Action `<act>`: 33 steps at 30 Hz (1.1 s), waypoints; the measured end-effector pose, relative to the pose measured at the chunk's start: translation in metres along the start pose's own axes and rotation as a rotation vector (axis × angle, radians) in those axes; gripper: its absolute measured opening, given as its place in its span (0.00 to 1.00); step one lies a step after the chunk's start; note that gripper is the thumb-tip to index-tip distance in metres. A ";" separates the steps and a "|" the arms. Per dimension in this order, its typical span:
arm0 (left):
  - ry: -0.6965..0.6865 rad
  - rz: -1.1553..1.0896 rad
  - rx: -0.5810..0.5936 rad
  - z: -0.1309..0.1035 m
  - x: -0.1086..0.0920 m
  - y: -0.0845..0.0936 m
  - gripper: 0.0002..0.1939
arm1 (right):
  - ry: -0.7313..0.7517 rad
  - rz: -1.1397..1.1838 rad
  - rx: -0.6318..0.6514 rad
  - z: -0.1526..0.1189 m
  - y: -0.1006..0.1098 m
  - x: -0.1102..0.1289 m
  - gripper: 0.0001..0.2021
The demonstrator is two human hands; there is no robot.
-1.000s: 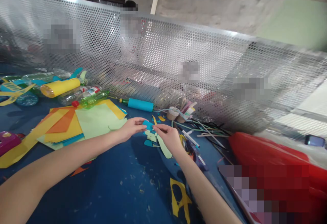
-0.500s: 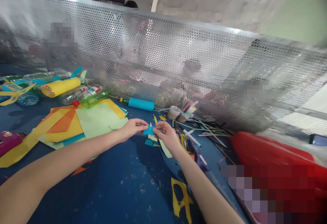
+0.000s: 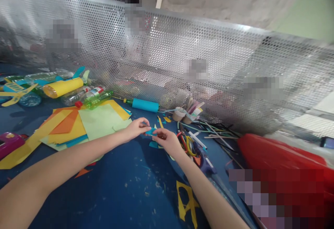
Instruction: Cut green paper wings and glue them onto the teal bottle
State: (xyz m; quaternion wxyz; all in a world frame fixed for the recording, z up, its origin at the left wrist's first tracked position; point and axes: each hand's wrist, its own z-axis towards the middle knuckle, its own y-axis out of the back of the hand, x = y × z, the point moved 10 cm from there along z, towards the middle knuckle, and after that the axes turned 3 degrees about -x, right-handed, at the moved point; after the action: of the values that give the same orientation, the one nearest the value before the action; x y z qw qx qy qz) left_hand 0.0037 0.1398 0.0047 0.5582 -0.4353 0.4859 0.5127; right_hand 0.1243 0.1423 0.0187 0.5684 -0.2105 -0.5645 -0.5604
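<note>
So both hands were on the fiddly bit here: a small blue paper piece (image 3: pixel 151 131) sat right between them, seemingly a little above the blue counter (image 3: pixel 117 190). The left hand (image 3: pixel 137 129) had its near end pinched between thumb and fingers, while the right hand (image 3: pixel 169 141) had its fingertips at the other end, curled in, though I honestly couldn't tell if that pinch was fully closed. With paper that tiny, I figured the left was best kept as the steady anchor, with the right doing the fine work using just the tips, since a hard squeeze would likely have creased it. Lining up the edges before pressing seemed the smart way to go, and lightly too. Also worth minding: a blue scrap (image 3: pixel 153 144) lay just below the fingers, same colour, so dropping the piece there could've meant a mix-up. The scissors (image 3: pixel 190 145) lay close by the right wrist, so I'd have kept that forearm from knocking them. The stack of coloured sheets (image 3: pixel 100 119) was over past the left forearm, nicely out of the way.
</note>
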 end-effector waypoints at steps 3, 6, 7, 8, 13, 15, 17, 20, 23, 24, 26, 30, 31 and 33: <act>-0.053 -0.016 0.050 -0.001 -0.004 -0.006 0.16 | 0.002 -0.035 -0.057 0.000 0.007 -0.001 0.11; -0.083 -0.070 0.087 -0.003 -0.009 -0.010 0.20 | 0.007 -0.031 -0.087 0.000 0.012 -0.001 0.12; -0.093 -0.076 0.093 -0.004 -0.011 -0.011 0.20 | 0.009 -0.022 -0.091 0.001 0.013 0.000 0.12; -0.104 -0.065 0.091 -0.004 -0.012 -0.011 0.19 | 0.010 -0.011 -0.096 0.001 0.014 0.000 0.12; -0.122 0.070 0.062 -0.004 -0.016 -0.009 0.12 | -0.008 0.054 -0.117 0.002 0.016 -0.001 0.12; -0.098 0.099 0.063 -0.004 -0.015 -0.009 0.10 | -0.019 0.076 -0.121 0.003 0.016 -0.004 0.12; -0.072 0.116 0.034 -0.004 -0.014 -0.006 0.10 | -0.023 0.081 -0.128 0.003 0.016 -0.005 0.13; -0.052 0.131 -0.016 -0.004 -0.015 -0.002 0.10 | -0.024 0.071 -0.144 0.002 0.017 -0.002 0.12; -0.054 0.112 -0.034 -0.005 -0.017 -0.001 0.10 | -0.030 0.073 -0.168 0.001 0.018 0.002 0.11; -0.052 0.102 -0.040 -0.005 -0.017 -0.001 0.09 | -0.032 0.072 -0.176 0.000 0.018 0.004 0.11; -0.049 0.088 -0.055 -0.006 -0.017 -0.001 0.08 | -0.041 0.069 -0.184 -0.001 0.018 0.005 0.10; -0.072 0.058 -0.055 -0.007 -0.018 -0.004 0.08 | -0.067 0.075 -0.189 -0.001 0.016 0.004 0.08; -0.079 0.045 -0.054 -0.007 -0.019 -0.005 0.08 | -0.070 0.076 -0.185 -0.001 0.015 0.003 0.08; -0.085 0.040 -0.050 -0.007 -0.019 -0.005 0.09 | -0.069 0.082 -0.178 0.000 0.014 0.002 0.08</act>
State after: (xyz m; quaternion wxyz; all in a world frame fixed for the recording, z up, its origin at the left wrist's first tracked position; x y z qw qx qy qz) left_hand 0.0081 0.1296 0.0222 0.5569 -0.4171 0.4573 0.5539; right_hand 0.1363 0.1453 0.0255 0.5502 -0.3021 -0.5225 -0.5770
